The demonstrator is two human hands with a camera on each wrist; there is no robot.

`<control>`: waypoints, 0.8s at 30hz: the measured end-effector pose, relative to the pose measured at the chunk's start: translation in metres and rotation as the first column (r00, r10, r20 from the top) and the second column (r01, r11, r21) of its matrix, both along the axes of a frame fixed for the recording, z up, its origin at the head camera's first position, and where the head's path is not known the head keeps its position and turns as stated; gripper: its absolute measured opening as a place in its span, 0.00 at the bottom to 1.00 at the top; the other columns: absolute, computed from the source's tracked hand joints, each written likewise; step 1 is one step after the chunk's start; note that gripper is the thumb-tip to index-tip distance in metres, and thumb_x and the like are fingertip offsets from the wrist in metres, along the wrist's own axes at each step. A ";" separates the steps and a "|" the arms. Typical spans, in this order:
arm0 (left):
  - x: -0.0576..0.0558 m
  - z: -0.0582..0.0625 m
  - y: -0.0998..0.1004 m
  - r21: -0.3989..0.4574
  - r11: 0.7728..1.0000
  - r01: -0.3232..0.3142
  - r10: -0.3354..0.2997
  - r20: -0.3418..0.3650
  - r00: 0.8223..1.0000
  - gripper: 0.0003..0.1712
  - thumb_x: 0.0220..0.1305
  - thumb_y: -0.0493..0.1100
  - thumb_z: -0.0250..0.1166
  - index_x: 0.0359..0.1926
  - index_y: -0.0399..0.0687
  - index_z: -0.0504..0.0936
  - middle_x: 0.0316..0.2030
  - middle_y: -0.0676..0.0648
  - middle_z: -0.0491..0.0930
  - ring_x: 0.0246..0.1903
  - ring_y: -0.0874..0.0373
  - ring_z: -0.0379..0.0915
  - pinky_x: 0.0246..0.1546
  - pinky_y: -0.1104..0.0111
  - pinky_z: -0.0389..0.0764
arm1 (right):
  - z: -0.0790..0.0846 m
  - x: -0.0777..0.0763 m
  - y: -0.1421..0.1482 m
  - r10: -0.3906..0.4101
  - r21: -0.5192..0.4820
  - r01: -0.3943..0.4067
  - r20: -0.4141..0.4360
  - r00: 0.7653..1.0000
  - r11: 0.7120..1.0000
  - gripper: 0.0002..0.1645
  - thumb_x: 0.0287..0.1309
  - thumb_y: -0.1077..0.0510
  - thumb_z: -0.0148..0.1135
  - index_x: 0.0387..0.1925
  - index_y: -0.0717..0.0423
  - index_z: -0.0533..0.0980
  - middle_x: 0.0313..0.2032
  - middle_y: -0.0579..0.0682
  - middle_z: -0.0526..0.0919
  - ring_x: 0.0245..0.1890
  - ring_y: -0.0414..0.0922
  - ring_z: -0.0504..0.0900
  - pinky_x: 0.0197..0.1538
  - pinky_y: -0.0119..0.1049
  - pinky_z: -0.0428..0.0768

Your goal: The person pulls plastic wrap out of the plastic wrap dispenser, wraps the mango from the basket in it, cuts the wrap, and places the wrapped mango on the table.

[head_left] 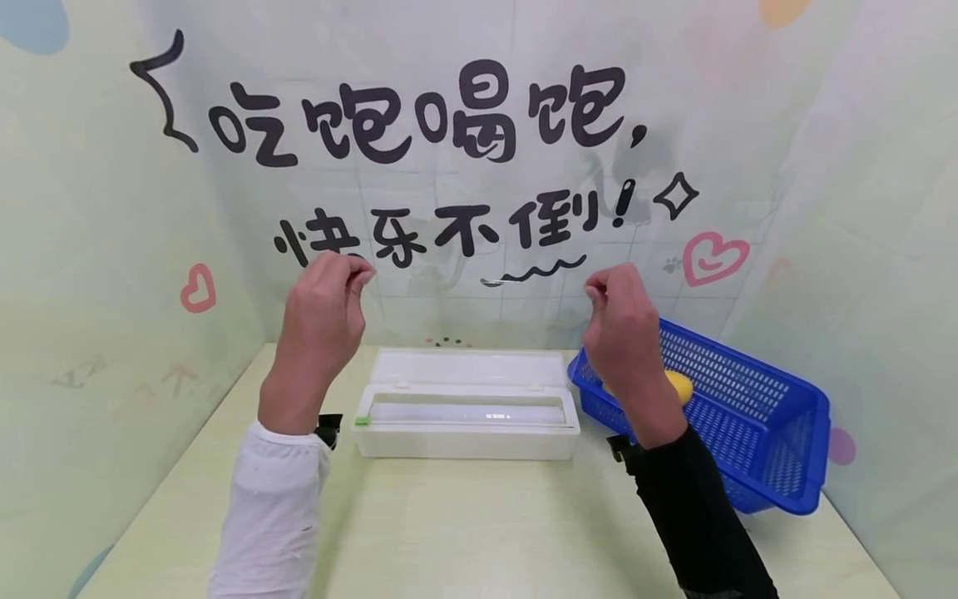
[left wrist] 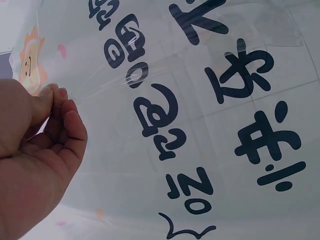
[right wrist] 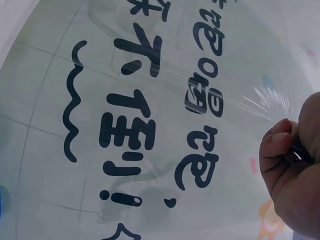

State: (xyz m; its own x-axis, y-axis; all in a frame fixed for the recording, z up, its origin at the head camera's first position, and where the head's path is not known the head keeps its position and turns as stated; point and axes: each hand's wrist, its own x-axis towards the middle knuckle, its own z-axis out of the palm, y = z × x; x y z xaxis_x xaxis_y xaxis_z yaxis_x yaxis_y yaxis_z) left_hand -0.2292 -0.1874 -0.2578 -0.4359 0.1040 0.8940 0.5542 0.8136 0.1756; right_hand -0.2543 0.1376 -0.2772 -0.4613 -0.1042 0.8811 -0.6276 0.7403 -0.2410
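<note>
Between my raised hands stretches a sheet of clear plastic wrap (right wrist: 267,102), thin enough that the lettering behind shows through. My left hand (head_left: 318,312) pinches one corner between thumb and fingers, high above the table. At the other side, my right hand (head_left: 623,333) pinches the opposite corner, and creases fan out from its fingertips in the right wrist view. Below and between the hands stands a white wrap dispenser box (head_left: 467,443) with its lid (head_left: 471,366) up. A roll (head_left: 434,413) lies inside, and a green slider (head_left: 362,421) sits at the front left.
A blue plastic basket (head_left: 786,466) stands on the right, partly behind my right forearm. Something yellow (head_left: 679,386) lies in it, mostly hidden by the wrist. Behind the pale table (head_left: 464,524) hangs a printed backdrop (head_left: 464,183) with black lettering.
</note>
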 end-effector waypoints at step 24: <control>0.015 0.026 0.012 0.084 0.996 0.017 -0.001 -0.183 0.983 0.08 0.72 0.33 0.59 0.39 0.28 0.81 0.33 0.33 0.79 0.35 0.40 0.76 0.38 0.55 0.79 | 0.032 0.011 0.007 -0.007 -0.058 0.002 -0.090 0.996 0.998 0.07 0.73 0.67 0.49 0.41 0.70 0.72 0.36 0.64 0.75 0.38 0.55 0.81 0.44 0.47 0.85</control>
